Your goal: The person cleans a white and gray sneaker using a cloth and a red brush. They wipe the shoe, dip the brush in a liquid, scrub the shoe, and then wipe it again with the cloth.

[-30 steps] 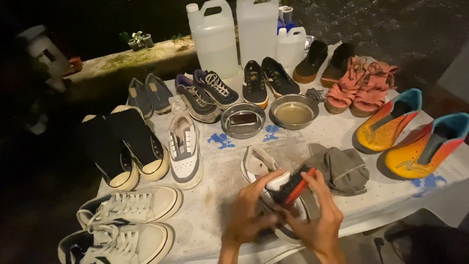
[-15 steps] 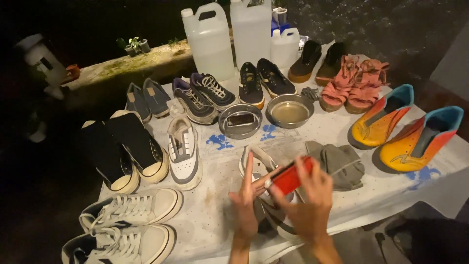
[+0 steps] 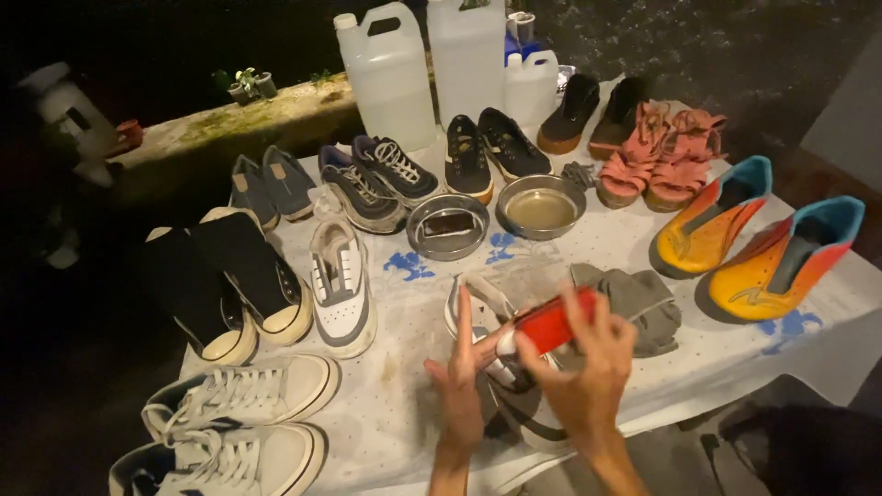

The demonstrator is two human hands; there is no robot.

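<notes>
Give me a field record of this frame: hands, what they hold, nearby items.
left hand: open, fingers spread, resting against white sneaker
right hand: grips red brush-like object over the sneaker
surface: table with white patterned cloth
beside hands: grey cloth
behind: two metal bowls, plastic jugs
right side: orange and blue shoes
left side: black slip-ons, white sneakers

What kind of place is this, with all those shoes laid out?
Probably an outdoor shoe-cleaning spot at night. Many pairs sit on a cloth-covered table, with big plastic jugs and metal bowls behind. The right hand holds a red brush over a white sneaker that the left hand steadies.
</notes>
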